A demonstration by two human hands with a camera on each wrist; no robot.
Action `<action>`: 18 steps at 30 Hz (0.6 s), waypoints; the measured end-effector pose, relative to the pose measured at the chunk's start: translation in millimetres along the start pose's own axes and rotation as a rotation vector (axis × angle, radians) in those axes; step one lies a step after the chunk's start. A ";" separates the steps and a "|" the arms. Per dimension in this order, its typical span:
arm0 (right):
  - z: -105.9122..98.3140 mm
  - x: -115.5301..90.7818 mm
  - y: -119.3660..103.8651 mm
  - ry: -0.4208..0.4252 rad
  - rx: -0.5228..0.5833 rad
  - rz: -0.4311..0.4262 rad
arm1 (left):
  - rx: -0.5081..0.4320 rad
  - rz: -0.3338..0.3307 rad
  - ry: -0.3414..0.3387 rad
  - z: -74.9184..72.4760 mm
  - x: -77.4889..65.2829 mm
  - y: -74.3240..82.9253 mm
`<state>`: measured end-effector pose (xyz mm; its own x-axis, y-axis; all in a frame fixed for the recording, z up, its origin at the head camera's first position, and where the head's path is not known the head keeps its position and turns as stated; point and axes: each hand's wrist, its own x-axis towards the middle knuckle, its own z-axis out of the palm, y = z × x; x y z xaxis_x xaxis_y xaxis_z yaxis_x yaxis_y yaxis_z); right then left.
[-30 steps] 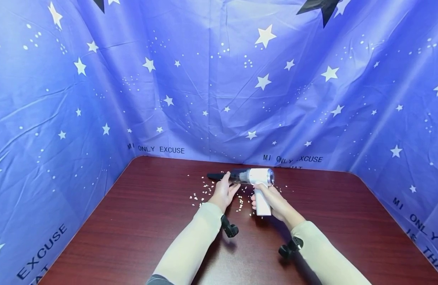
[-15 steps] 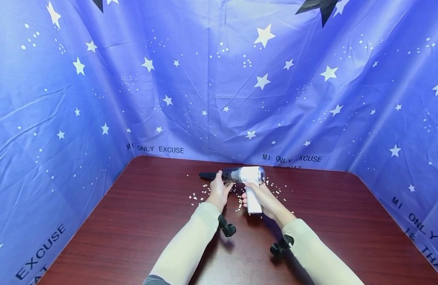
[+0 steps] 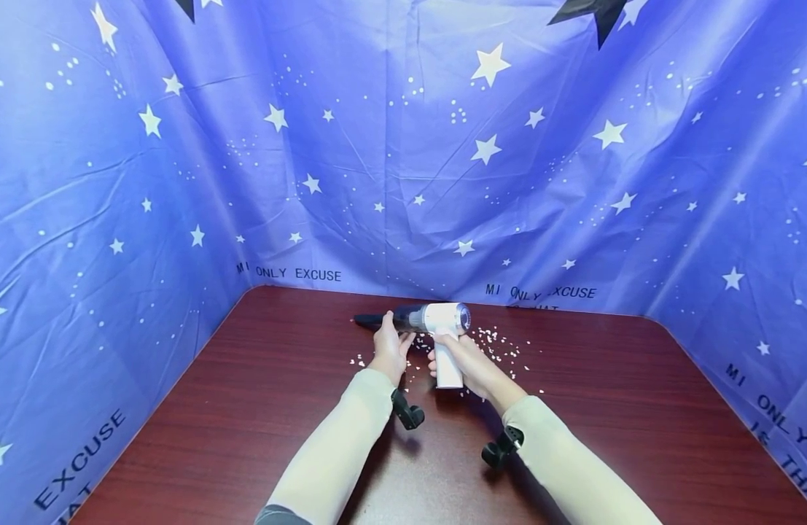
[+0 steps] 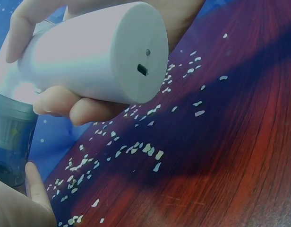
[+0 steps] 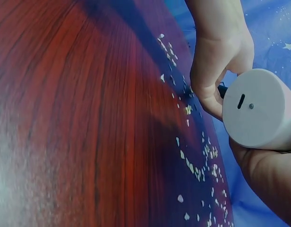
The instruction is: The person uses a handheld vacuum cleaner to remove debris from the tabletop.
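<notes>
A handheld vacuum (image 3: 444,318) with a white body, a clear dust cup and a black nozzle (image 3: 368,320) is held over the table, its nozzle pointing left. My right hand (image 3: 474,368) grips the white handle, fingers wrapped round it. My left hand (image 3: 390,354) holds the front part near the dust cup, thumb on the near side. In the left wrist view the handle's flat end (image 4: 141,56) faces the camera, showing a small slot. Small white scraps (image 3: 501,345) lie scattered under and around the vacuum; the hands and the vacuum hide some of them.
The dark red wooden table (image 3: 232,408) stretches out to both sides. Blue star-printed cloth (image 3: 390,146) hangs at its back and sides. A black wrist camera (image 3: 408,413) sits at the left sleeve, another camera (image 3: 501,446) at the right.
Both hands have moved the vacuum leftward across the table. More white scraps now show to its right, and fewer show around its nozzle on the left. Both grips stay the same.
</notes>
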<state>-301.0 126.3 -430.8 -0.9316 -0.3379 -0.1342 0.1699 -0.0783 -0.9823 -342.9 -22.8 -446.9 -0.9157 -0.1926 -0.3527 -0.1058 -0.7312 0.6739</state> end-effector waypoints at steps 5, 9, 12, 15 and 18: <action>4.1 0.6 -0.9 -0.018 -0.006 -0.002 | -0.017 0.011 0.020 -1.6 0.1 1.8; 1.2 -2.6 -3.3 -0.002 -0.032 -0.010 | -0.048 -0.006 0.002 0.7 -3.9 0.9; -5.6 -6.7 -6.3 0.013 -0.053 -0.023 | -0.079 -0.019 -0.038 4.8 -6.7 -1.7; -14.9 -10.4 -9.2 0.016 -0.060 -0.029 | -0.105 -0.026 -0.085 10.2 -9.3 -6.2; -24.1 -14.9 -11.5 0.023 -0.081 -0.033 | -0.129 -0.036 -0.126 15.8 -12.9 -12.1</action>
<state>-296.8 154.8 -420.6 -0.9436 -0.3147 -0.1033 0.1130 -0.0128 -0.9935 -336.0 -1.2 -440.3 -0.9545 -0.0870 -0.2851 -0.0961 -0.8154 0.5709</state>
